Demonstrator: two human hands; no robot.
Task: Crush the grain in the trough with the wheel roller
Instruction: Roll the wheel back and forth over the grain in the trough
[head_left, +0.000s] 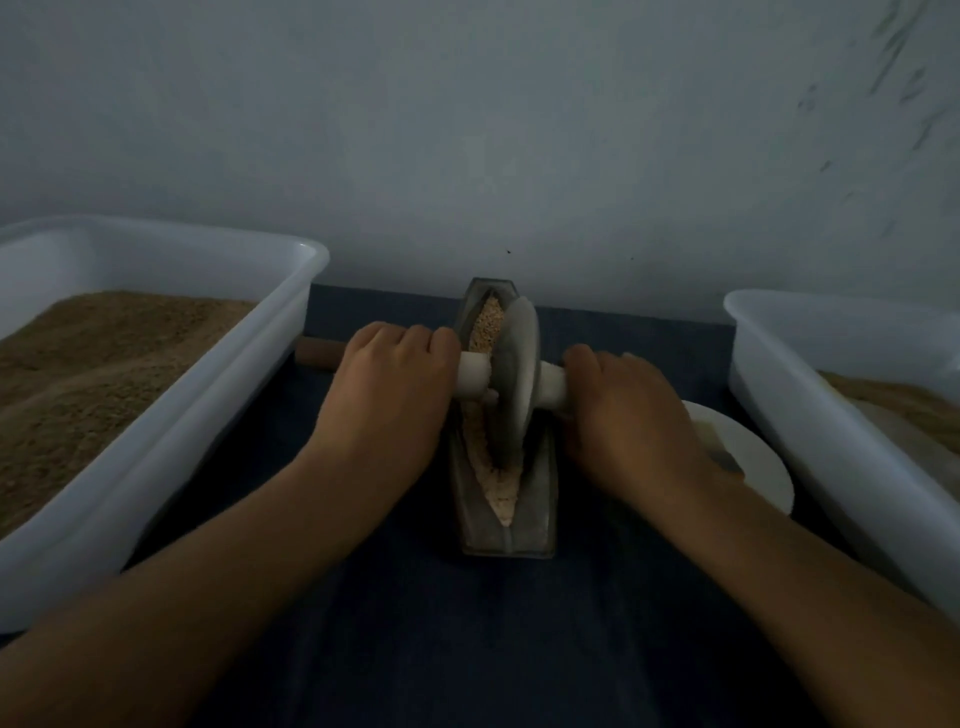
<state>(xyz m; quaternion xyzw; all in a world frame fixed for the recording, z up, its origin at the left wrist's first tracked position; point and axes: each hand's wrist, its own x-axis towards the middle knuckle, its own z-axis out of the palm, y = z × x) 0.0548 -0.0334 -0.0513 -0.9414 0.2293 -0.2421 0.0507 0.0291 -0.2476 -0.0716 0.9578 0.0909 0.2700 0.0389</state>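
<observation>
Both forearms reach in over the dark cloth. The left hand (387, 387) and right hand (631, 415) curl their fingers round the axle ends of the wheel roller (514, 382), which stands in the trough (540, 499) amid crushed grain (501, 499); coarser grain lies beyond

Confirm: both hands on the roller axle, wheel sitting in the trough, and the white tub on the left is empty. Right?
Not quite. The head view shows the white tub on the left holds brown grain, not empty. The rest stands: left hand and right hand each grip an end of the roller axle, and the wheel sits in the trough.
</observation>
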